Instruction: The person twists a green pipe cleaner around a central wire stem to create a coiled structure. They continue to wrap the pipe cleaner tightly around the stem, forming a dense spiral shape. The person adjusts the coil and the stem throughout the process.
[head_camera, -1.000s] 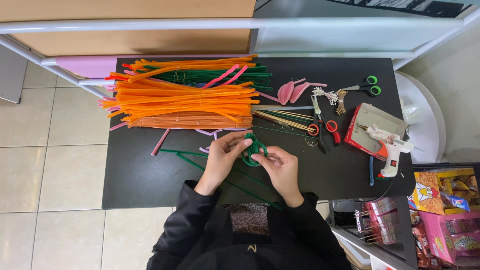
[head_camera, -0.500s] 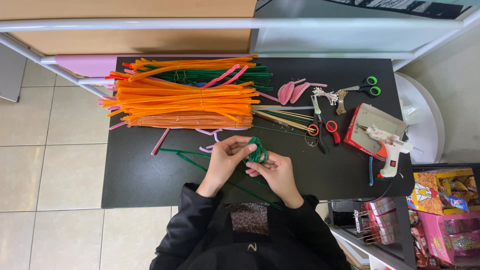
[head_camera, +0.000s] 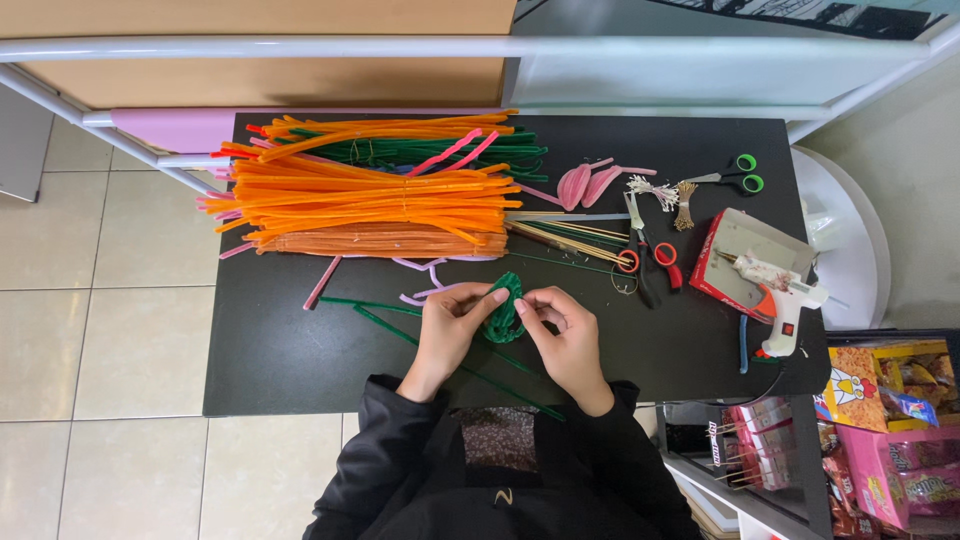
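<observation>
A green pipe cleaner bent into a looped leaf shape (head_camera: 505, 305) is pinched between both hands above the black table (head_camera: 270, 350). My left hand (head_camera: 452, 325) grips its left side with thumb and fingers. My right hand (head_camera: 562, 330) holds its right side, fingertips at the fold. Straight green pipe cleaners (head_camera: 385, 318) lie on the table under and to the left of my hands.
A big pile of orange pipe cleaners (head_camera: 370, 200) with green and pink ones fills the far left. Pink petal shapes (head_camera: 585, 183), red-handled scissors (head_camera: 650, 258), green-handled scissors (head_camera: 735, 178) and a white glue gun (head_camera: 780, 295) on a red box lie to the right. Snack boxes (head_camera: 900, 440) sit lower right.
Both hands have shifted a little while working the green pipe cleaner; the loop now stands more upright and folded between the fingers.
</observation>
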